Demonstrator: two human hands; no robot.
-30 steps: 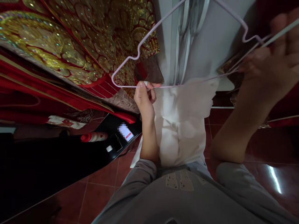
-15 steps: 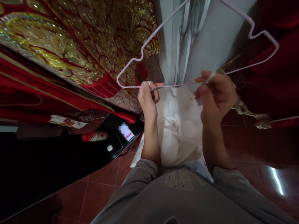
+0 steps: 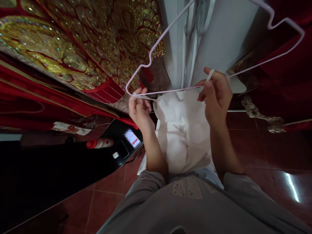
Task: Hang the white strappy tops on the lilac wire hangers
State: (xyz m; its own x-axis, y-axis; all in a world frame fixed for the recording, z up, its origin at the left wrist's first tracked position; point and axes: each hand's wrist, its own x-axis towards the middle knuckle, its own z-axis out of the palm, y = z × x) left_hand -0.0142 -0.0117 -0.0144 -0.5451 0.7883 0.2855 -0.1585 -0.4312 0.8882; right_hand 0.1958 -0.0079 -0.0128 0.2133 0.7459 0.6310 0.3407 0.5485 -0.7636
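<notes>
A pale pink wire clothes hanger (image 3: 171, 91) hangs in front of me, its bottom bar running across between my hands. A white garment (image 3: 181, 130) hangs below that bar. At the hanger's lower left corner, my left hand (image 3: 141, 109) is closed on a thin white strap (image 3: 149, 98) leading to the garment. My right hand (image 3: 218, 96) pinches another white strap (image 3: 210, 75) between thumb and index finger, beside the right part of the bar. Its fingers partly cover the bar, and the lower end of that strap is hidden.
Red garments with gold sequins (image 3: 102, 42) hang close on the left, and dark red cloth (image 3: 287, 74) on the right. On a black table (image 3: 73, 169) lie a lit phone (image 3: 133, 139), a dark phone, a small white case (image 3: 115, 155) and a red-capped bottle (image 3: 99, 143).
My left hand has moved left along the bar to the hanger's corner, drawing the strap out. My right hand has shifted slightly left, and its strap now stands more upright. The hanger has swung right.
</notes>
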